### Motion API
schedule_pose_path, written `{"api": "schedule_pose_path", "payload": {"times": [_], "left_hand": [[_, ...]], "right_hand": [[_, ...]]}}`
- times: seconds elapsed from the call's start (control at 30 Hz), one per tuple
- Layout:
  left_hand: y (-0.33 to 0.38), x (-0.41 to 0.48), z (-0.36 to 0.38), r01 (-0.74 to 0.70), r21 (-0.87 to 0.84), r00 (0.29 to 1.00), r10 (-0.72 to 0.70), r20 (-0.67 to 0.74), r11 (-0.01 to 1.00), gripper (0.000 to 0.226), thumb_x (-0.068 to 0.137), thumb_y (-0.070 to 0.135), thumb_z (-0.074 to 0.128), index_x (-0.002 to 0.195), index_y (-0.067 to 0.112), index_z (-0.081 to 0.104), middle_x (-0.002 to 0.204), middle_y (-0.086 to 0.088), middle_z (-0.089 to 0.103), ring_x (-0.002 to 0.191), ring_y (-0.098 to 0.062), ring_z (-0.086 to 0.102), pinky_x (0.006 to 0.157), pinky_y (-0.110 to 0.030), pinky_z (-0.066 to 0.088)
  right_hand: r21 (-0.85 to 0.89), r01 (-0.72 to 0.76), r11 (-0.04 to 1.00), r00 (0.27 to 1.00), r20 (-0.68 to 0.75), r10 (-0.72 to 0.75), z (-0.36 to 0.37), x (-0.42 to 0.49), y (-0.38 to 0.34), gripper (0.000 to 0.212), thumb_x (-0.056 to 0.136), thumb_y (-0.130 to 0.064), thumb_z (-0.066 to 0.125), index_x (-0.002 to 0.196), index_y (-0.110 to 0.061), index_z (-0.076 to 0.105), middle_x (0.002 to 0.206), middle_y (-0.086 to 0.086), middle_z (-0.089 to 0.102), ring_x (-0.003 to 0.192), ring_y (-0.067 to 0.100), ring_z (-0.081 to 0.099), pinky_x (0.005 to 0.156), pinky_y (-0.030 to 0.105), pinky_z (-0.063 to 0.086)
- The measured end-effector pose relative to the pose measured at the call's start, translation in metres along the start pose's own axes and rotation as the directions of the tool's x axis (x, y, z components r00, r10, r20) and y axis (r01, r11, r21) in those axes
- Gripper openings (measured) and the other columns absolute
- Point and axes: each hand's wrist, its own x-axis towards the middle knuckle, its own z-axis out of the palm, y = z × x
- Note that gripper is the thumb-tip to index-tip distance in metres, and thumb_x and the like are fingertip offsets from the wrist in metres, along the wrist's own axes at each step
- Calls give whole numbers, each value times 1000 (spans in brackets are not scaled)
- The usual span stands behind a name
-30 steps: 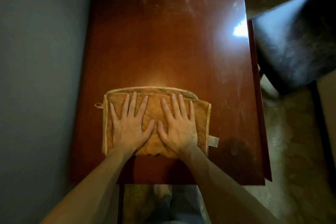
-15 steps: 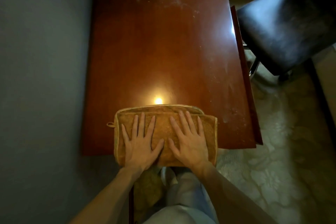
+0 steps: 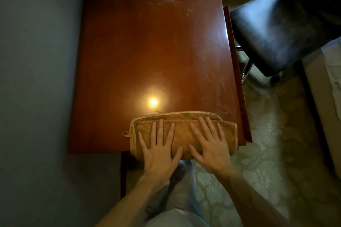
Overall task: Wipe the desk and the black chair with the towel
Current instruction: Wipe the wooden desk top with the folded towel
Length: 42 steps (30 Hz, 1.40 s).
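1. Head view: a folded tan terry towel (image 3: pixel 181 131) lies at the near edge of the glossy reddish-brown wooden desk (image 3: pixel 151 42), its near side hanging over.
2. The left hand (image 3: pixel 159 150) and right hand (image 3: pixel 210 147) press flat on it, fingers spread and straight, grasping nothing.
3. A black padded chair (image 3: pixel 280 29) stands right of the desk.

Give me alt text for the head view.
Left hand and right hand press flat, fingers spread, on a folded tan towel at the near edge of the reddish desk. The black chair stands beside the desk's right side.
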Motion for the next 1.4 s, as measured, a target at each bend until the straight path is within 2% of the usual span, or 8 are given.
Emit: {"api": "schedule_pose_path", "payload": {"times": [0.23, 0.47, 0.6, 0.97, 1.4], "left_hand": [[5, 37, -4, -4, 18, 1000, 4, -6, 1000, 81, 98, 74, 26, 166, 35, 9, 174, -7, 4, 161, -31, 3, 119, -76, 5], [5, 80, -14, 5, 35, 999, -3, -46, 999, 81, 96, 72, 31, 166, 34, 14, 174, -8, 9, 161, -31, 7, 119, -76, 6], [0, 126, -26, 32, 40, 997, -29, -70, 999, 79, 97, 72, 27, 166, 35, 14, 174, -8, 9, 161, -29, 7, 119, -75, 5], [-24, 286, -66, 27, 86, 995, -19, -94, 996, 81, 96, 72, 29, 166, 38, 5, 175, -5, 0, 161, -25, -4, 120, -72, 0], [-39, 420, -97, 85, 71, 991, -76, -113, 994, 79, 97, 70, 25, 165, 40, -2, 175, -3, -7, 161, -24, -9, 121, -72, 0]], "right_hand": [[-32, -38, 999, 999, 23, 39, -17, 37, 13, 78, 98, -70, 33, 164, -35, 12, 172, 3, 10, 160, 24, 3, 127, 54, 8], [-33, -31, 999, 1000, 1, 31, -29, 85, 22, 83, 94, -70, 36, 165, -34, 11, 172, 6, 9, 159, 26, 2, 127, 55, 6], [-45, -12, 999, 999, -49, 9, -40, 135, 30, 80, 94, -66, 38, 164, -32, 19, 171, 7, 16, 159, 26, 8, 127, 55, 11], [-27, -3, 1000, 983, -181, -2, -73, 285, 59, 76, 96, -63, 43, 163, -30, 27, 170, 9, 22, 158, 28, 15, 127, 53, 10], [-42, 15, 999, 984, -174, -22, -101, 423, 86, 76, 97, -66, 36, 164, -33, 20, 171, 8, 17, 159, 26, 10, 128, 52, 8]]}}
